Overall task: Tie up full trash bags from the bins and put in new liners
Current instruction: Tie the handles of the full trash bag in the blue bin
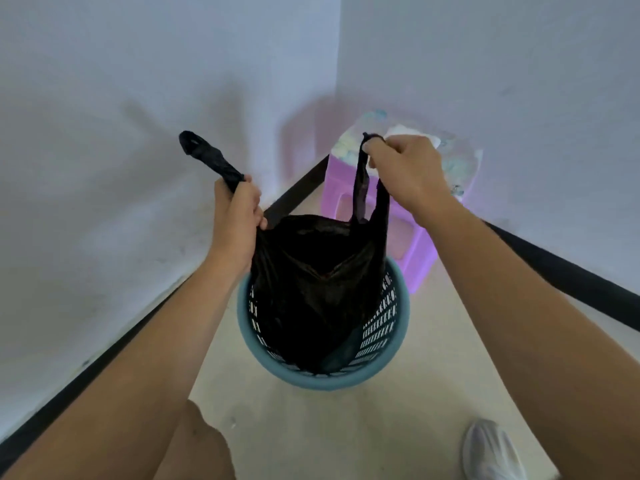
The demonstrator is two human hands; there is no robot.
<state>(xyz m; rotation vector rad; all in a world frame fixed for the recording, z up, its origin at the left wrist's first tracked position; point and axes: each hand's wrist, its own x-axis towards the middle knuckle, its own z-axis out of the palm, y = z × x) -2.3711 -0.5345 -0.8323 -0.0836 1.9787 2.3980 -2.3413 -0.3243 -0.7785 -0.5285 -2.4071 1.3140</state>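
The left hand curls its fingers round one twisted handle; the right hand pinches the other, of the black plastic trash bag inside the round blue perforated bin. Cross handles low; knot snugly.

No legible text, label, brand, number or sign on anything here.

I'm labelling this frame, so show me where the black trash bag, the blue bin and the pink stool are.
black trash bag (311, 289), head view, middle of its front.
blue bin (329, 383), head view, near rim.
pink stool (420, 268), head view, front leg.
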